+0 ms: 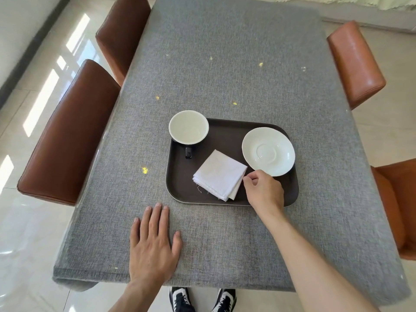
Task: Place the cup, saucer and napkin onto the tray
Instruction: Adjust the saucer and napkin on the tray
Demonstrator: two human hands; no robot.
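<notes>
A dark brown tray (pixel 225 134) lies on the grey tablecloth. The cup (pixel 188 127), white inside and dark outside with a dark handle, stands in the tray's far left corner. At the tray's right side rests the white saucer (pixel 268 151). The folded white napkin (pixel 219 175) lies in the tray's near middle. My right hand (pixel 264 190) hovers over the tray's near right part, fingers loosely curled, thumb and forefinger slightly apart beside the napkin's right corner, holding nothing. My left hand (pixel 153 244) lies flat on the cloth in front of the tray, fingers spread.
The table (pixel 225 64) stretches far beyond the tray, covered in grey cloth. Two brown chairs (pixel 67 136) stand along the left side and orange ones (pixel 355 64) along the right. My shoes (pixel 202 299) show below the near table edge.
</notes>
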